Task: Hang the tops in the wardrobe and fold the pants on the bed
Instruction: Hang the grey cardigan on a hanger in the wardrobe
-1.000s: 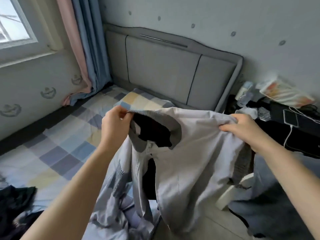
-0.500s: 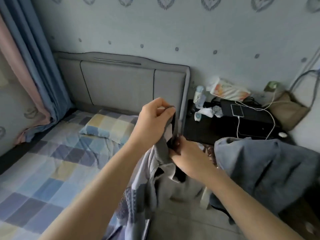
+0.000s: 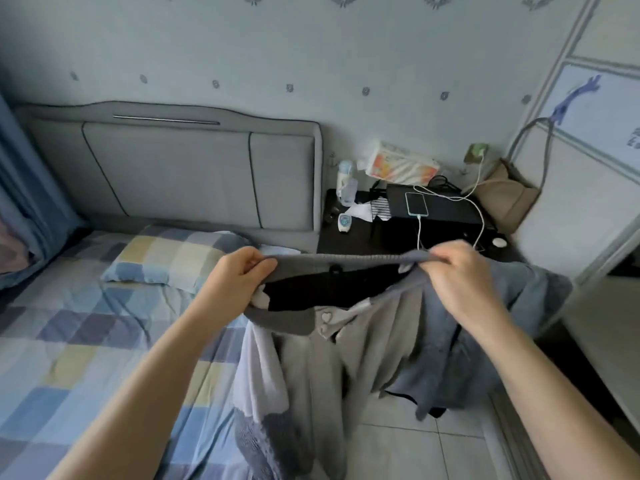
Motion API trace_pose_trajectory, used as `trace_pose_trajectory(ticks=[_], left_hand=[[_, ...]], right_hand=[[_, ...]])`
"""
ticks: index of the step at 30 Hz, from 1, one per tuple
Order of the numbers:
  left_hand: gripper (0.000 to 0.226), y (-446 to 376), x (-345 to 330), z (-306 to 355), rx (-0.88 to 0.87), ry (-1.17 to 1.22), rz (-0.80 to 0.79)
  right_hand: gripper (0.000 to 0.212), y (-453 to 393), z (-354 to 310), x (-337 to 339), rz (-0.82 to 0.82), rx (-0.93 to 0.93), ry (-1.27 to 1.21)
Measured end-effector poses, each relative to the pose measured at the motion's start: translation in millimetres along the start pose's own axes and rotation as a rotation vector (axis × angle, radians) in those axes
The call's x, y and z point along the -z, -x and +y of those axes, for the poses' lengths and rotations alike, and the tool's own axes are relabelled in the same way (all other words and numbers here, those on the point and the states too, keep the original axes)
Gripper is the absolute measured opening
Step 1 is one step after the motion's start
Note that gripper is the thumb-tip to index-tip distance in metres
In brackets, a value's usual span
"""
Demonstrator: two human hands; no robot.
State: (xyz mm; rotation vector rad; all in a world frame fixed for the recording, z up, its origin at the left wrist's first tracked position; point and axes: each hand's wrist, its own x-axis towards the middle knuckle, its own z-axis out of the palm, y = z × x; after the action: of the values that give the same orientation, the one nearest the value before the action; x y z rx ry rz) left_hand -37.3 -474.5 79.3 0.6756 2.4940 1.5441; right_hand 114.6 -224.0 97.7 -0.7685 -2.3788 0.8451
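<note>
Grey knit collared top (image 3: 346, 344) hangs over bare floor beside the bed edge (image 3: 221, 368), left hand (image 3: 242, 278) and right hand (image 3: 460, 275) pinching its collar's ends.

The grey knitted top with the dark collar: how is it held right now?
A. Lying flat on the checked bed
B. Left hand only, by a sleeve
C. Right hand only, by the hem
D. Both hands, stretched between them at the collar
D: the left hand and the right hand each grip an end of the collar of the grey knitted top, which hangs down between them.
</note>
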Motion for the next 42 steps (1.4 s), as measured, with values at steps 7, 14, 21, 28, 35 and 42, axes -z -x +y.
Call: trace_pose_trajectory(ticks=[7,14,21,28,35,42], left_hand=[[0.031,8.9,-79.7,-7.1,-0.059,-0.521,-0.169],[0.033,10.0,-130.4,-12.2,0.134,-0.462,-0.222],[0.017,25.7,-211.4,42.9,0.709,0.658,-0.772],[0.024,21.7,-282.5,102.0,0.679,0.897,-1.047],[0.019,18.4,-359.5,156.1,0.730,0.685,-0.995],[0.028,-2.8,-425.8,210.2,0.569,0.635,-0.936]], right_hand=[[0.028,11.5,-13.9,25.8,-0.082,0.005,-0.255],[0.036,31.4,19.1,63.8,-0.040,0.070,-0.232],[0.034,30.0,120.0,115.5,0.199,0.031,0.033],[0.041,58.2,259.2,181.2,0.262,-0.290,0.282],[0.016,86.6,308.1,231.4,0.354,-0.824,-0.565],[0.019,81.8,320.8,273.2,0.507,-0.733,-0.565]])
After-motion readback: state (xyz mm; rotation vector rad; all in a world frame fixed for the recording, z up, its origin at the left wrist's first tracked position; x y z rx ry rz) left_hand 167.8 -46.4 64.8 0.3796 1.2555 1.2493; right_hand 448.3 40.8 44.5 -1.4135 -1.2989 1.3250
